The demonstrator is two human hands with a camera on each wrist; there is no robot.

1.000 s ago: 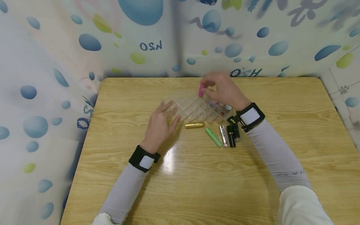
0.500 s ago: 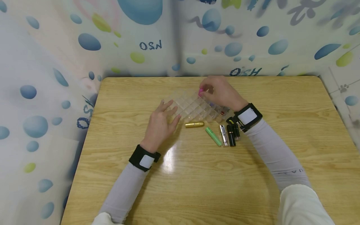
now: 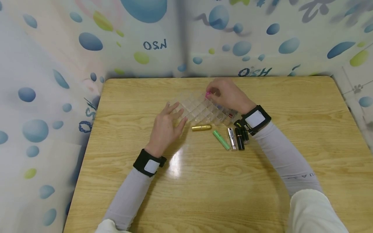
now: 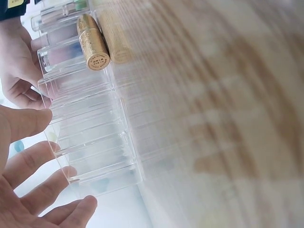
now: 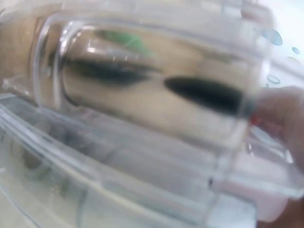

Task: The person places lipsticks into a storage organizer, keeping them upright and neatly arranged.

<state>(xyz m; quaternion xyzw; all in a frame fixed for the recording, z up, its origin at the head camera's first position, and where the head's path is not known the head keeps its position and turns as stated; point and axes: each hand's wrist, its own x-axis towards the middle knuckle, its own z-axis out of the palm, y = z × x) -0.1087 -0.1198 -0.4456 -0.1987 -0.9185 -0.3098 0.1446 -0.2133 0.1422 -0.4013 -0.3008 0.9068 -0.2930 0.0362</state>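
Observation:
A clear plastic lipstick organizer [image 3: 190, 108] with rows of small compartments stands near the back of the table. My right hand [image 3: 228, 95] pinches a pink lipstick [image 3: 208, 94] at the organizer's back edge; its lower part sits down among the compartments. At the left end, my left hand [image 3: 164, 127] rests its spread fingers against the organizer. The left wrist view shows those fingertips [image 4: 66, 173] on the clear rim, holding nothing. Lipsticks stand in the organizer's right end, partly hidden under my right hand. The right wrist view is blurred, filled by clear compartment walls [image 5: 156, 104].
In front of the organizer lies a gold lipstick [image 3: 201, 127]. To its right are a green tube [image 3: 221, 140], a silver tube [image 3: 231, 138] and black tubes [image 3: 240, 139], side by side. A patterned wall [image 3: 157, 61] borders the table's back edge [image 3: 140, 78].
My right hand has come down slightly with the pink lipstick, which has sunk from above the organizer to among its compartments. The left hand has stayed in place.

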